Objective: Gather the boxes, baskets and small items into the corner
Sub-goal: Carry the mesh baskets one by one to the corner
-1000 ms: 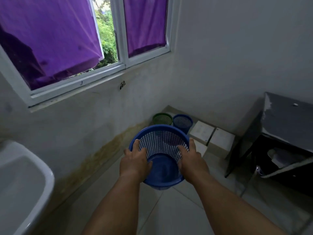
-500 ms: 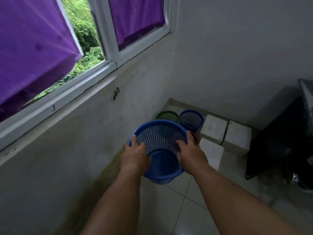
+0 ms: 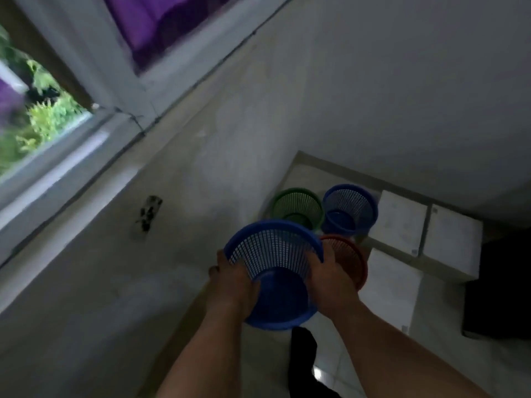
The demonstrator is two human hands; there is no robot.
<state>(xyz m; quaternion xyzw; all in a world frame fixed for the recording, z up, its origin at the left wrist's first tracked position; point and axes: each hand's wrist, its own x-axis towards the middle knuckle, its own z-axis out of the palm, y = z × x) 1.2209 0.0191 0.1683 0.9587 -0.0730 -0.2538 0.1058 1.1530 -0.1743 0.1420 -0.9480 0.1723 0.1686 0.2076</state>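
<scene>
Grey walls (image 3: 402,81) meet behind a green basket (image 3: 297,208), red basket (image 3: 349,257), blue basket (image 3: 349,209) and white boxes (image 3: 399,225), while the left hand (image 3: 232,285) and right hand (image 3: 330,282) grip the big basket (image 3: 275,271)

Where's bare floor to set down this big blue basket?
Bare tile shows beside the left wall, in front of the green basket, under your big blue basket. More lies between the near white box and the dark furniture. The red basket and small blue basket crowd the corner.
</scene>
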